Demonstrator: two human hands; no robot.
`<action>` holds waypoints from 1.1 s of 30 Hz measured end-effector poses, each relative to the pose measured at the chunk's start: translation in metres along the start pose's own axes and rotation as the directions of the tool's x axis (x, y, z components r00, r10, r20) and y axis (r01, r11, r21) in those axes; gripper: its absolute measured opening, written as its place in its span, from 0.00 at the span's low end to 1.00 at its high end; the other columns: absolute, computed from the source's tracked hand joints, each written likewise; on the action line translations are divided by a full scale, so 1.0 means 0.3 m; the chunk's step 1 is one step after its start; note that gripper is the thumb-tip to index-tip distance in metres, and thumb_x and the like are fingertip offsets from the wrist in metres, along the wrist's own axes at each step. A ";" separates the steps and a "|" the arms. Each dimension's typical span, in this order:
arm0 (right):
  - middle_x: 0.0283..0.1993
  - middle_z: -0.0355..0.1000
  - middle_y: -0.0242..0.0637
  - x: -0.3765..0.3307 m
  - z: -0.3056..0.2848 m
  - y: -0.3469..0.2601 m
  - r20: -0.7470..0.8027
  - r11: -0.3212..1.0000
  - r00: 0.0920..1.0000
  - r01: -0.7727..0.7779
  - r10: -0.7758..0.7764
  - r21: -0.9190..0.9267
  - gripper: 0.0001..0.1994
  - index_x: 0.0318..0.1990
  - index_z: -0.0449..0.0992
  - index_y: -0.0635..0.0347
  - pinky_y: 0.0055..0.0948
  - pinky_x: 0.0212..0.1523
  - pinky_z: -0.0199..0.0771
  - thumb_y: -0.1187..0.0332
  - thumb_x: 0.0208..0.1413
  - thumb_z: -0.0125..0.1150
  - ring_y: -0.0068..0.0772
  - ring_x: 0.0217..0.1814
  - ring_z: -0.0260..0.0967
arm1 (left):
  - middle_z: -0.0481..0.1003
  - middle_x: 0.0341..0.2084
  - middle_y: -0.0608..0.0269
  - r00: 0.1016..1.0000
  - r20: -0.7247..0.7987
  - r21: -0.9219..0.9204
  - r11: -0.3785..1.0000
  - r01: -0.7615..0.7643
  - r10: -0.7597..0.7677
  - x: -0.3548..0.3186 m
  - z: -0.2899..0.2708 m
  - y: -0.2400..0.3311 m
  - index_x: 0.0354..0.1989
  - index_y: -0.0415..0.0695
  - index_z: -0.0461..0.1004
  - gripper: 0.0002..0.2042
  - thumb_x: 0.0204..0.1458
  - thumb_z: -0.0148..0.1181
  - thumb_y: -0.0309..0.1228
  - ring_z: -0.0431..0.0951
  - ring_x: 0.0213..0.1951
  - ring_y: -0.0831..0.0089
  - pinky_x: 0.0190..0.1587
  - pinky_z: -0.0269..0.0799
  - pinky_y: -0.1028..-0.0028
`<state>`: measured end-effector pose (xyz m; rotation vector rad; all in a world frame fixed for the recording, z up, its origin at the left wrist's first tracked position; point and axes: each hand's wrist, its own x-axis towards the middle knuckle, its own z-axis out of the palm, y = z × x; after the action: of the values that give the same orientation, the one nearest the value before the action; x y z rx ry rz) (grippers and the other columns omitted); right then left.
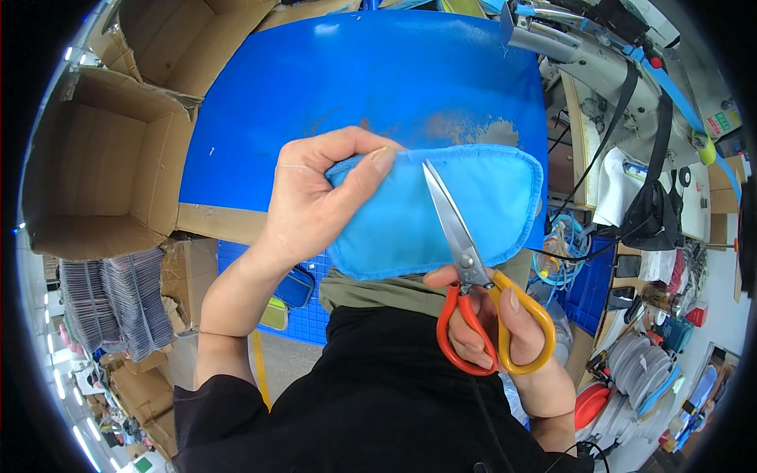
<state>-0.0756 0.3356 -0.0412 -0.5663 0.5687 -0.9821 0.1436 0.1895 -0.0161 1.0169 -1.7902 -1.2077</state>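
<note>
Above the blue table [260, 118], left hand [315, 193] pinches the blue pouch [449, 213] — right hand [505, 323] grips scissors [473, 276].

Sewing workshop: sewing machine [583, 39], cardboard boxes [102, 158].

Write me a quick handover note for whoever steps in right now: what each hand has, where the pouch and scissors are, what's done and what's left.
Left hand: pinches the left end of the light blue fabric pouch, holding it up over the blue table.
Right hand: fingers through the orange and yellow handles of the scissors, blades shut, tips pointing up across the pouch's face near its top edge.
Around: open cardboard boxes to the left, a sewing machine at upper right.
Done: pouch picked up and scissors brought to it.
Left: no cut is visible; a thin thread shows by the left thumb, so trimming probably remains.
</note>
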 end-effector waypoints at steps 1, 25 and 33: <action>0.18 0.63 0.27 0.003 -0.002 0.002 0.001 1.000 1.000 0.002 -0.002 -0.001 0.35 0.67 0.62 0.74 0.15 0.18 0.59 0.45 0.73 0.42 0.15 0.15 0.59 | 0.81 0.31 0.66 1.000 0.003 0.000 1.000 0.007 -0.007 -0.001 0.000 0.001 0.40 0.35 0.82 0.09 0.63 0.60 0.29 0.77 0.33 0.84 0.36 0.72 0.81; 0.17 0.63 0.26 -0.014 0.006 0.009 0.006 0.999 0.999 0.039 -0.039 0.012 0.36 0.66 0.62 0.75 0.14 0.18 0.58 0.44 0.72 0.43 0.14 0.14 0.57 | 0.83 0.33 0.62 1.000 0.022 -0.133 0.991 0.010 -0.008 -0.003 -0.023 -0.035 0.43 0.35 0.83 0.10 0.63 0.61 0.29 0.80 0.35 0.81 0.39 0.77 0.78; 0.17 0.63 0.27 -0.009 0.008 -0.008 -0.001 1.000 1.000 0.014 -0.014 0.007 0.36 0.67 0.61 0.75 0.15 0.18 0.59 0.43 0.72 0.41 0.16 0.14 0.58 | 0.83 0.33 0.62 0.999 0.017 -0.074 0.997 -0.032 0.034 -0.005 -0.023 -0.032 0.42 0.35 0.83 0.10 0.63 0.61 0.29 0.80 0.35 0.81 0.39 0.77 0.78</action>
<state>-0.0767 0.3375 -0.0373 -0.5643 0.5629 -0.9969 0.1524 0.1860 -0.0233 0.9337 -1.7557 -1.2571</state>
